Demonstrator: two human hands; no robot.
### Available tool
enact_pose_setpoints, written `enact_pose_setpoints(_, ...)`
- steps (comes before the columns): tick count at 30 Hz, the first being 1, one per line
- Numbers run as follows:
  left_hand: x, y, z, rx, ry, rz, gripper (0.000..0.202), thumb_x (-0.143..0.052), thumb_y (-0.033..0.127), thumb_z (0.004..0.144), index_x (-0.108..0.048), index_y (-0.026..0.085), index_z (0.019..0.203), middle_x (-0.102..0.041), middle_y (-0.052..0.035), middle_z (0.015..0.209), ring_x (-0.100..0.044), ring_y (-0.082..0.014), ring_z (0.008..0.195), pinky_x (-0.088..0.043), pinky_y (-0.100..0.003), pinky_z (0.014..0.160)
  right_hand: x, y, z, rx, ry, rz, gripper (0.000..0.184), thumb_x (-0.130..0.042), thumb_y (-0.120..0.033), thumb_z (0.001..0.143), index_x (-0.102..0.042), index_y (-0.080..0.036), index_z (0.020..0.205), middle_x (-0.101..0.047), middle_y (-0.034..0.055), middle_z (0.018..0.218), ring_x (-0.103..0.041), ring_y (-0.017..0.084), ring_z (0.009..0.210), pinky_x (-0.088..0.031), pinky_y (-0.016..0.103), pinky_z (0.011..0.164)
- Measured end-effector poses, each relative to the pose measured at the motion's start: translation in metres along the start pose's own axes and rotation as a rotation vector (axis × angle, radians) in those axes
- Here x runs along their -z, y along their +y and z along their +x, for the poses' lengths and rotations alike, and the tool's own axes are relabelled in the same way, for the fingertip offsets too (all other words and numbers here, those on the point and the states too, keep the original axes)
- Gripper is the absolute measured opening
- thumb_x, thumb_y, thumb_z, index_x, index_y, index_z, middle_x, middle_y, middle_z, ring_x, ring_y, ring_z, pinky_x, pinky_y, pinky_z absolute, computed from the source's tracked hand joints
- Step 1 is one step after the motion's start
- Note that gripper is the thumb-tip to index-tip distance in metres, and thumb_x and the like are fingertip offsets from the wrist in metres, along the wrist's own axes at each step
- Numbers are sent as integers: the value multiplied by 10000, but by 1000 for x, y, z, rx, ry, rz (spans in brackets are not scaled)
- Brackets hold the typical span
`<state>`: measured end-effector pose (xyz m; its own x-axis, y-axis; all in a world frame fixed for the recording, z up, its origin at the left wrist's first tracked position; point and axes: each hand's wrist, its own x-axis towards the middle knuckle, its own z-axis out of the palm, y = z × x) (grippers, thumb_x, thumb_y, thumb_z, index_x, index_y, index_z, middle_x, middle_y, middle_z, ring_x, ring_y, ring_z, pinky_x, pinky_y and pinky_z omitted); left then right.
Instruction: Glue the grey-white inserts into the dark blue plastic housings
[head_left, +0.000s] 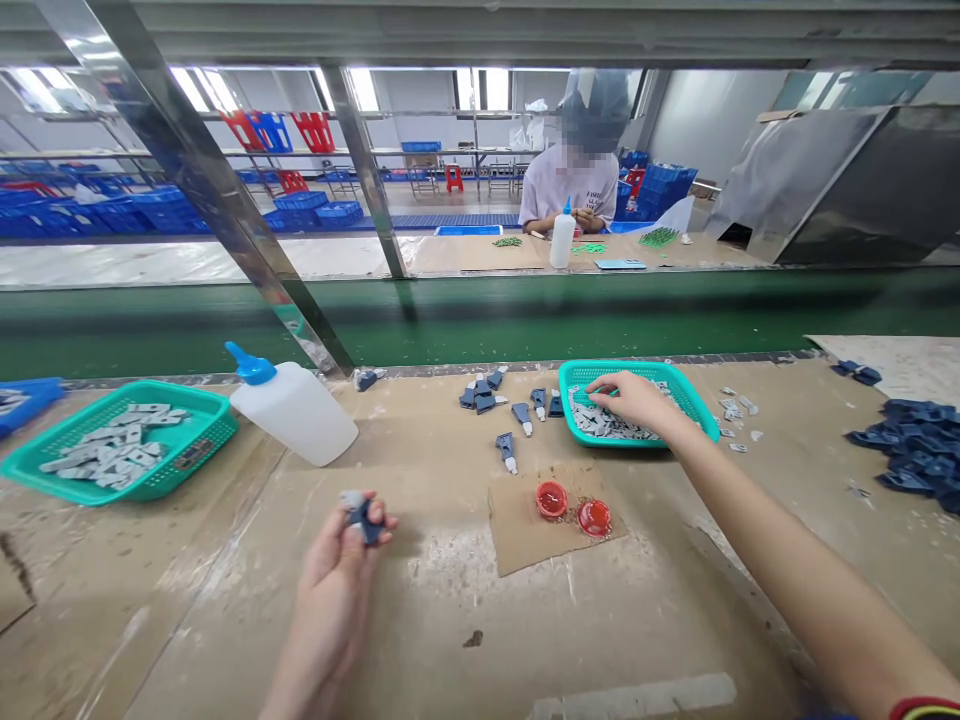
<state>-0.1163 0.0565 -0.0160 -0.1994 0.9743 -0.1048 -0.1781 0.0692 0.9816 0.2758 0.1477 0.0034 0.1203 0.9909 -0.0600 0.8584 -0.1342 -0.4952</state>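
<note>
My left hand [341, 560] is closed around a dark blue plastic part [367, 522] with a pale grey piece at its upper end. My right hand [626, 398] is over the teal basket [637, 440], its fingertips brought close together just above the small grey plastic pieces [611, 422] inside. Whether a piece is pinched there is too small to make out. Left of this basket lie several dark blue parts with white tips [506, 450]. Two small red cups [551, 500] of reddish liquid sit on a cardboard piece [517, 545] between my hands.
A white squeeze bottle with blue cap [296, 410] leans at the left, beside another teal basket [180, 470] of longer grey parts. Dark blue parts [911, 450] are heaped at the right. Beyond the green conveyor belt [480, 315], a person [570, 185] sits at a facing bench.
</note>
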Motion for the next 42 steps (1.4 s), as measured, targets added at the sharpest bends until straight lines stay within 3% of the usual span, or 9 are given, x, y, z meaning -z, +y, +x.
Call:
enact_pose_setpoints(4,48,8,33,-257,112,769,302,-494,262,842,-544,241,1139,-614,-68,998,-593,-257,902,-428,-442,906,-10,-9,25,-30,-49,-58,315,-612,-463,808,-761,-195,880,-744,91,861,-666,243,771,-424,284,597)
enact_pose_setpoints(8,58,9,52,-464,59,1272,426,-422,194,839,-518,142,1250,-603,-192,1162,-532,-385,1131,-381,-553,975,-21,-14,42,-73,-83,-120,184,-695,-326,741,-768,-187,837,-736,86,756,-664,233,695,-419,286,588)
enact_pose_setpoints(12,24,8,57,-741,-43,1297,482,-404,122,841,-487,137,1316,-515,-212,1316,-433,-366,1275,-336,-549,1047,-25,-18,47,-54,-115,-162,91,-696,-243,721,-759,-192,761,-727,82,710,-669,234,703,-425,279,605)
enact_pose_setpoints(19,-76,11,75,-821,-891,1111,665,-375,-51,743,-570,312,1265,-478,-41,1441,-397,-242,1344,-315,-489,1094,-27,-22,32,10,-41,-148,135,-583,-152,776,-715,-124,778,-719,174,836,-663,304,892,-426,305,711)
enact_pose_setpoints(22,-105,4,86,-692,-1034,914,432,-503,44,783,-686,298,1079,-605,-50,1305,-517,-259,1234,-364,-448,1052,-21,-21,22,14,30,-68,228,-521,-138,826,-673,-67,979,-698,220,988,-635,321,982,-427,334,772)
enact_pose_setpoints(27,-113,-2,89,-543,-915,740,174,-582,155,793,-717,232,870,-678,-83,1030,-609,-250,987,-447,-375,902,9,-16,-22,57,23,168,286,-460,-258,910,-645,-116,1075,-714,134,991,-660,223,878,-478,286,718)
enact_pose_setpoints(31,-99,1,69,-460,-702,605,246,-497,271,891,-632,204,1084,-650,-102,1046,-619,-220,936,-486,-334,810,17,-10,-82,85,-66,649,375,-458,-431,931,-664,-164,1094,-700,78,858,-630,173,726,-484,265,594)
enact_pose_setpoints(37,-88,18,23,225,-402,-129,319,-654,265,832,-631,175,1138,-647,-109,1217,-657,-161,969,-500,-247,875,-20,-4,-150,-99,-105,994,456,-637,-538,805,-671,-154,1049,-687,71,782,-575,152,613,-454,280,533)
enact_pose_setpoints(42,-94,27,-5,330,-371,-221,253,-657,282,841,-687,139,1047,-689,-102,1121,-674,-134,864,-527,-219,837,-48,-7,-165,-192,-54,1093,469,-668,-541,775,-501,-206,1056,-665,-4,643,-520,123,493,-390,238,464)
